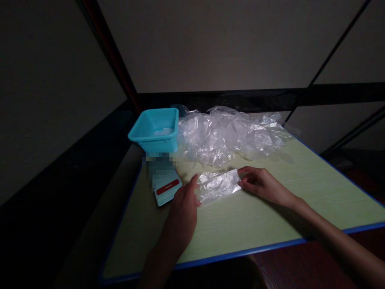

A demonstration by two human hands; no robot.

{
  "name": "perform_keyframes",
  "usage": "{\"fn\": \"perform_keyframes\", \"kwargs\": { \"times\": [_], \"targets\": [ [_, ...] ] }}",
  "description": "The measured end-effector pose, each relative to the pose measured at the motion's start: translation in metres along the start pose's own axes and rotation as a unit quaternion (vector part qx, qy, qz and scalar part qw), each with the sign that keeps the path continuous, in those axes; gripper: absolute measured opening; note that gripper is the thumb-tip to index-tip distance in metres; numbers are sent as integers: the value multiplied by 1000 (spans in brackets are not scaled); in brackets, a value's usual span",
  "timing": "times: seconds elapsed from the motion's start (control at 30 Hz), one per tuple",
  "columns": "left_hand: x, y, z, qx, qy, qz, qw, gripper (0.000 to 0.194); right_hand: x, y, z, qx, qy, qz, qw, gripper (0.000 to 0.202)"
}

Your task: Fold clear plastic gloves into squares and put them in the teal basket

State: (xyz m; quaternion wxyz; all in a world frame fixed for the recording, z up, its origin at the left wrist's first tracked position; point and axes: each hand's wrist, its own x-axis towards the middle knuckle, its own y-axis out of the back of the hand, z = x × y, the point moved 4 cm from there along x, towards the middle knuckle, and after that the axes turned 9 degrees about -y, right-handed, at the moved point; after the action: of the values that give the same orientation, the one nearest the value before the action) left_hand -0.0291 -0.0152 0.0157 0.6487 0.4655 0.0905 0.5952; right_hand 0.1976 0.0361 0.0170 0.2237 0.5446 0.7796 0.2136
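Note:
Between my two hands, a clear plastic bag (219,186), folded into a flat strip, is stretched just at the tabletop. My left hand (185,206) pinches its left end between thumb and fingers. The right end is gripped by the thumb and fingertips of my right hand (255,182). Close behind the strip lies a big crumpled heap of clear plastic bags (225,134). Whether the strip rests on the table or hangs slightly above it, I cannot tell.
A turquoise plastic basin (155,138) stands at the back left, with something pale inside. In front of it lies a phone (167,188) with its screen lit, partly blurred. The pale green table (240,228) has a blue edge, and wall panels rise behind it.

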Motion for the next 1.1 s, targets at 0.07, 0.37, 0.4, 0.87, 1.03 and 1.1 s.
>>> {"fn": "perform_keyframes", "kwargs": {
  "times": [0.07, 0.37, 0.4, 0.87, 1.03, 1.1],
  "targets": [
    [3, -1, 1, 9, 7, -2, 1000, 49, 3, -2, 3, 17, -10, 2, 1000, 23],
    [15, -5, 9, 6, 34, -21, 999, 61, 4, -6, 2, -29, -21, 76, 996, 27],
    [16, -6, 9, 8, 32, -22, 999, 61, 4, -6, 1, -32, -18, 80, 996, 27],
    [20, -13, 7, 24, 15, -44, 999, 61, 2, -9, -4, -113, 4, 128, 985, 26],
    [19, -15, 7, 21, 1, -49, 999, 62, 2, -9, -3, -115, 2, 134, 984, 28],
    [19, -15, 8, 20, -1, -49, 999, 63, 2, -9, -3, -113, 3, 136, 984, 28]
  ]
}}
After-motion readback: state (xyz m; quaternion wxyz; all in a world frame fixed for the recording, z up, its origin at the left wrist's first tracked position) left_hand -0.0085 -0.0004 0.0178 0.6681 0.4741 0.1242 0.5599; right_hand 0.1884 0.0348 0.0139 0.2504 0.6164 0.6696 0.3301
